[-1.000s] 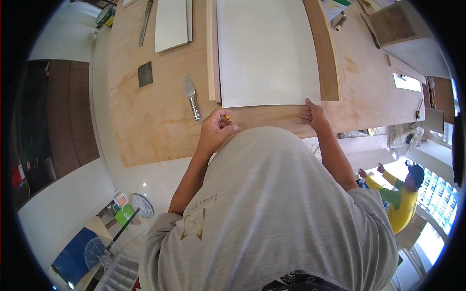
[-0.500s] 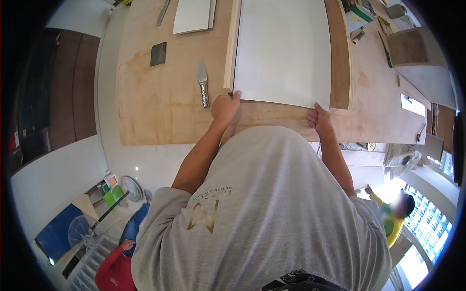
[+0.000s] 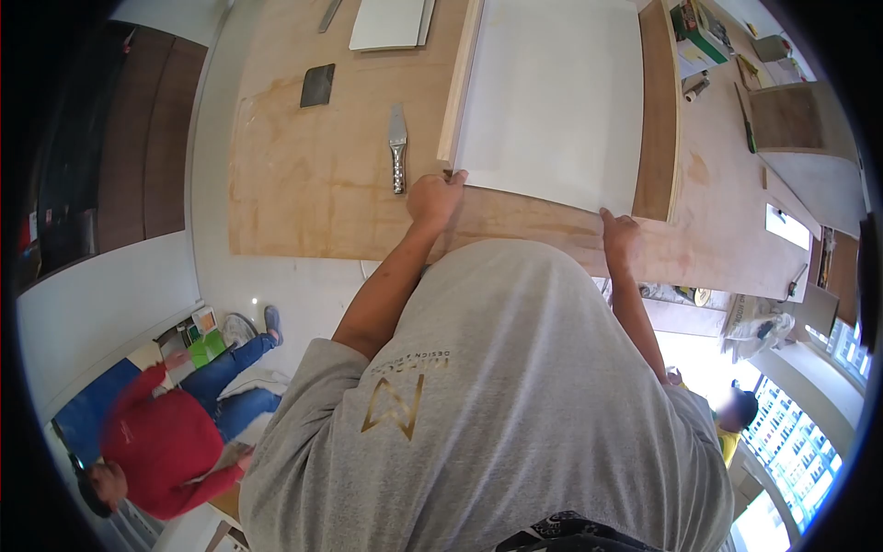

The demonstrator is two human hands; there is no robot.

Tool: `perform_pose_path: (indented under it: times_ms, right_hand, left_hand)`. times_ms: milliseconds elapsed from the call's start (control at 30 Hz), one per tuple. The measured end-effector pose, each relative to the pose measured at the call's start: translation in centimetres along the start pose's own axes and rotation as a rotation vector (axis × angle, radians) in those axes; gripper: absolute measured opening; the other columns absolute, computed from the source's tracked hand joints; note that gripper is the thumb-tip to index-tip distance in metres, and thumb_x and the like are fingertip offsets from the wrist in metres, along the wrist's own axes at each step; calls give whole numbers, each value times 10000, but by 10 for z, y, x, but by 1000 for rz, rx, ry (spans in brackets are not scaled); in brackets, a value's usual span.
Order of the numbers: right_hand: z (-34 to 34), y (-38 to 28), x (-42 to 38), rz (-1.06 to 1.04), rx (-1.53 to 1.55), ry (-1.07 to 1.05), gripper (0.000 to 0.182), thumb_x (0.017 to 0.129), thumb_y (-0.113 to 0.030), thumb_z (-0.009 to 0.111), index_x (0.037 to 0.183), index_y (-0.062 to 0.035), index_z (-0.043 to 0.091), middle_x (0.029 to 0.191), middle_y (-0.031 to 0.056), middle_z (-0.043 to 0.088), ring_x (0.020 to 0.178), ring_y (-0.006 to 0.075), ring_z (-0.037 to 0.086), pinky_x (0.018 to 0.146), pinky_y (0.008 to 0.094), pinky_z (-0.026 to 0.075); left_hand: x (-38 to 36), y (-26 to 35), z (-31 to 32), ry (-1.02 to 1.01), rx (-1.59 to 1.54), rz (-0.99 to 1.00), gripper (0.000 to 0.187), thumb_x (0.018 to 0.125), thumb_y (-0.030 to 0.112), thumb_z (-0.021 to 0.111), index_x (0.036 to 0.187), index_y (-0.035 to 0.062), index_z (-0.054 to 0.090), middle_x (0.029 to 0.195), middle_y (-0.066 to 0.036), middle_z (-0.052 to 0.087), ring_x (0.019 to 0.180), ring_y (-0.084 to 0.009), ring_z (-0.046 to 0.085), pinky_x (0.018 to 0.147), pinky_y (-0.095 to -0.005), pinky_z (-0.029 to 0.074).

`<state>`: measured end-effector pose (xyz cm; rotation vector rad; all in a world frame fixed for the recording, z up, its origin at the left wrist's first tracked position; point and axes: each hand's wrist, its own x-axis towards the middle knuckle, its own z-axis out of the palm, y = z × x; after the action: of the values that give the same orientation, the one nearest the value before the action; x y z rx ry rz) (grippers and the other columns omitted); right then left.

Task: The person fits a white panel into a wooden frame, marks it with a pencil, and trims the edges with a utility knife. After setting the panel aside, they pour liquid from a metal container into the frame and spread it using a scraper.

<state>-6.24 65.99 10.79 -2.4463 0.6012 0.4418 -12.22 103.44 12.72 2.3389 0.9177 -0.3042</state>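
A white sheet point(image 3: 552, 101) lies between two raised wooden sides, the left side point(image 3: 461, 83) and the wider right side point(image 3: 657, 120), on the plywood worktop. My left hand point(image 3: 434, 199) is closed at the sheet's near left corner, thumb on top and fingers curled below. At the near right corner my right hand point(image 3: 622, 241) grips the edge, its thumb against the sheet and its other fingers partly hidden by the wooden side. A putty knife point(image 3: 398, 152) with a metallic handle rests left of my left hand.
A dark square pad point(image 3: 317, 85) and pale panels point(image 3: 390, 22) lie on the worktop's left part. Toward the right are a green-and-white box point(image 3: 701, 41) and a wooden box point(image 3: 787, 117). One person in red point(image 3: 166, 432) is behind at left, another in yellow point(image 3: 729, 443) at right.
The view has shifted, and the sheet with its wooden sides sits slightly turned. My right hand's fingers have moved toward the right side's end. The person in red has come further into view.
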Motion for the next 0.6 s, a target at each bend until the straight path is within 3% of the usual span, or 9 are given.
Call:
perform_pose_path:
  times_ms: [33,133,233,333,500,600]
  right_hand:
    - [-8,-25,-20,-120,-388,148,396,797,-388,835,1018,-89,699,816,135,693,824,328,692,710,461,563]
    - [3,-29,-23,-565,-340,176,437,767,-281,852,1144,-112,710,1144,160,713,1108,382,661,883,518,537]
    - [6,-52,-36,-1059,-423,251,561,738,-285,867,1245,-123,689,1376,151,618,1286,374,566,993,538,491]
    - [18,-53,-32,-1098,-497,114,576,779,-285,833,1310,-127,676,1499,147,535,1359,410,512,1041,516,463]
    - [29,-52,-2,-1066,-595,22,512,838,-274,776,1322,-154,660,1531,112,501,1432,373,430,1085,565,422]
    - [24,-59,4,-1104,-635,-46,511,850,-266,763,1341,-177,653,1554,99,479,1447,370,415,1106,577,402]
  left_hand:
    - [0,-1,0,5,13,8,560,874,581,666,790,37,771,837,-213,730,840,-399,710,742,-489,551]
    - [3,-3,6,22,31,29,579,875,579,665,784,16,765,839,-221,730,830,-399,712,733,-489,555]
    - [4,-7,9,34,31,43,583,868,572,671,782,2,761,844,-229,729,825,-397,713,732,-485,559]
    - [2,-10,5,36,-1,103,531,851,528,698,804,2,755,852,-230,730,832,-393,716,741,-481,561]
    - [-6,-39,7,62,-243,217,320,836,320,760,883,6,731,847,-222,723,844,-398,712,730,-481,556]
    - [-17,-50,8,63,-242,205,323,859,215,731,1090,-6,690,843,-235,709,828,-411,700,715,-492,544]
